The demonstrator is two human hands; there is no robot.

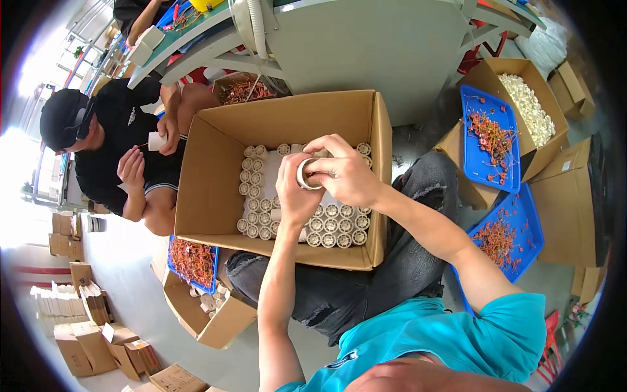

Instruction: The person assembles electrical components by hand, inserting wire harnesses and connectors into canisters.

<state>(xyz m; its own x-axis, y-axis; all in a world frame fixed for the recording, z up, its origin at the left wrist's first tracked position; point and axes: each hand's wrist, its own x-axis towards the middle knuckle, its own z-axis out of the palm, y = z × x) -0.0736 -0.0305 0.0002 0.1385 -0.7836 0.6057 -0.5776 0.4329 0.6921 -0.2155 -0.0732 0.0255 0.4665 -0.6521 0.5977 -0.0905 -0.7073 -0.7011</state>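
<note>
A short white cylindrical part (pixel 301 176) with a round open end is between my hands, above a large cardboard box (pixel 219 183). My left hand (pixel 295 196) is wrapped round its side. The bent fingers of my right hand (pixel 347 175) are at the open end, some reaching into it; whether they hold something small inside is hidden. Beneath my hands, many similar white round parts (pixel 330 225) stand in rows in the box, on a pale sheet. A few of them lie on their sides.
Blue trays (pixel 473 160) of small red-and-orange wired pieces stand at the right, near a box of cream-coloured parts (pixel 526 104). At the left, a co-worker (pixel 124 144) holds a white cylinder (pixel 157 141). Another blue tray (pixel 192 261) rests on an open carton (pixel 238 320).
</note>
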